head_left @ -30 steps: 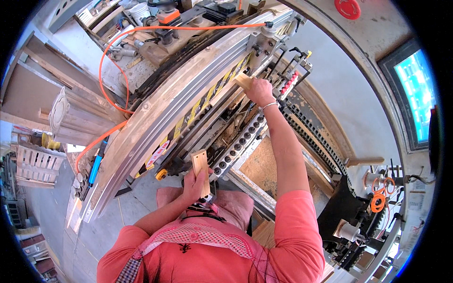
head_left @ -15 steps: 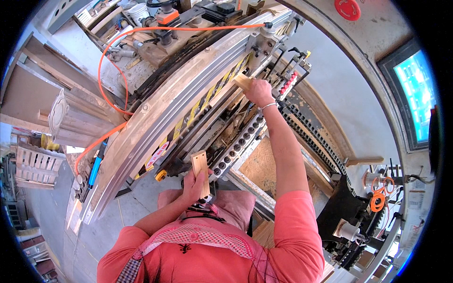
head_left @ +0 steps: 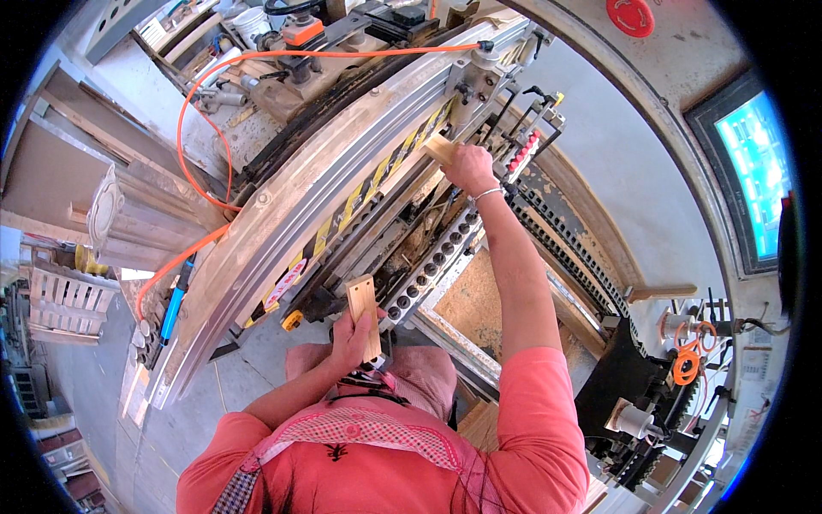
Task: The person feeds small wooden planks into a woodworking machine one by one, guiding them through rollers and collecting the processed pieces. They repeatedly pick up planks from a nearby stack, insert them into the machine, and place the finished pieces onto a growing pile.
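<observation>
My left hand is closed round a flat wooden piece with small holes near its upper end, held in front of my body. Stretched out over the machine, my right hand grips a second, shorter-looking wooden piece near the far end of the yellow-and-black striped rail. The fingers of that hand are partly hidden behind its back. Between the two hands runs a pale bar with a row of dark round knobs. Wood scraps and dust lie in the machine bed beside it.
A long metal beam curves along the left, with an orange hose looping over it. At right are a lit screen and a red stop button. A sawdust-covered panel lies under my right forearm.
</observation>
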### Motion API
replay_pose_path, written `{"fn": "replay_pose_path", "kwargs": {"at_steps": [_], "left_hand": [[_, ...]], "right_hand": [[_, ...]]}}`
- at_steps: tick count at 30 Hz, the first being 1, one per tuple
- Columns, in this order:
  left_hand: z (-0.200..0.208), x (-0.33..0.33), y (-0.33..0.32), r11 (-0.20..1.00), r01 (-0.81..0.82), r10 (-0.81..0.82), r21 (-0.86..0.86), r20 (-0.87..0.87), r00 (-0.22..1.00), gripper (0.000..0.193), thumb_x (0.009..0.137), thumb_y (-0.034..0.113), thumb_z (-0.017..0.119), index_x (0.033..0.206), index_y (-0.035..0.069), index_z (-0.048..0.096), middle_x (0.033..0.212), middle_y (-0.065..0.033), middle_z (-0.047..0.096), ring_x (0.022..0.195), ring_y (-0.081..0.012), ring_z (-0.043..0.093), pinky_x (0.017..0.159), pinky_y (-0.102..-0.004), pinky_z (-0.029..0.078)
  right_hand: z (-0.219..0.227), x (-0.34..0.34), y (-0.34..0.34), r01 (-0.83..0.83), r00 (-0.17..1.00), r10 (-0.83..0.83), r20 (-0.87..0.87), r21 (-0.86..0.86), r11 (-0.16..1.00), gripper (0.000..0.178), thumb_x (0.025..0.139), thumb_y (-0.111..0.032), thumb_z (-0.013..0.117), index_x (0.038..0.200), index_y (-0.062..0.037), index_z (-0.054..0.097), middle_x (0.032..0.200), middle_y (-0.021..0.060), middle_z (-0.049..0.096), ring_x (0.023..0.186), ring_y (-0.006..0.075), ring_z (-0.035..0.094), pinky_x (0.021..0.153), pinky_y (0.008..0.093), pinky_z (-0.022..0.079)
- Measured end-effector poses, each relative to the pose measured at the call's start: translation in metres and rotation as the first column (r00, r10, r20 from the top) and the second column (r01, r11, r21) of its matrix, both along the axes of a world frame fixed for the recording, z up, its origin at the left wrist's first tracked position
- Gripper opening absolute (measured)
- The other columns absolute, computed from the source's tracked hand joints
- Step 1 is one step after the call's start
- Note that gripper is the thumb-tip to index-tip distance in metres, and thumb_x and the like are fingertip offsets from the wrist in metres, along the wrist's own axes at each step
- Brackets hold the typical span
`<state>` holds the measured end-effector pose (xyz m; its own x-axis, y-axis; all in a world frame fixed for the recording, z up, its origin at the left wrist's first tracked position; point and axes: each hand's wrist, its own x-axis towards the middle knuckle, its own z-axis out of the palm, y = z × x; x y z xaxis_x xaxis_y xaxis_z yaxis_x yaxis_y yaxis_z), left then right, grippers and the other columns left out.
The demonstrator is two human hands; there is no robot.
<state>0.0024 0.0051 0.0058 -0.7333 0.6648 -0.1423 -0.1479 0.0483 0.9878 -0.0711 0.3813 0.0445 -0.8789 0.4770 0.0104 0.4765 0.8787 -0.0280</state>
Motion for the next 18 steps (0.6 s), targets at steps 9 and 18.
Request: {"fn": "replay_pose_path", "kwargs": {"at_steps": [9, 18], "left_hand": [[-0.008, -0.002, -0.002, 0.999, 0.011, -0.013, -0.035, -0.041, 0.999, 0.027, 0.092, 0.021, 0.042, 0.1, 0.0, 0.055, 0.088, -0.0064, 0.061, 0.076, -0.0098, 0.054, 0.069, -0.0254, 0.044], [-0.006, 0.0, -0.002, 0.999, -0.01, 0.011, -0.05, 0.021, 1.0, 0.026, 0.092, 0.019, 0.04, 0.099, -0.001, 0.055, 0.09, -0.0064, 0.061, 0.078, -0.0109, 0.054, 0.072, -0.0264, 0.044]], "right_hand": [[-0.001, -0.001, 0.001, -0.006, 1.0, 0.006, -0.012, -0.022, 1.0, 0.044, 0.073, -0.041, 0.064, 0.093, -0.0014, 0.06, 0.081, 0.0152, 0.065, 0.078, 0.0301, 0.064, 0.071, 0.0375, 0.051], [0.004, -0.001, 0.01, 0.092, 0.996, -0.09, 0.022, -0.064, 0.994, 0.044, 0.073, -0.041, 0.065, 0.091, -0.001, 0.061, 0.084, 0.0163, 0.065, 0.083, 0.0297, 0.063, 0.075, 0.0377, 0.05]]}}
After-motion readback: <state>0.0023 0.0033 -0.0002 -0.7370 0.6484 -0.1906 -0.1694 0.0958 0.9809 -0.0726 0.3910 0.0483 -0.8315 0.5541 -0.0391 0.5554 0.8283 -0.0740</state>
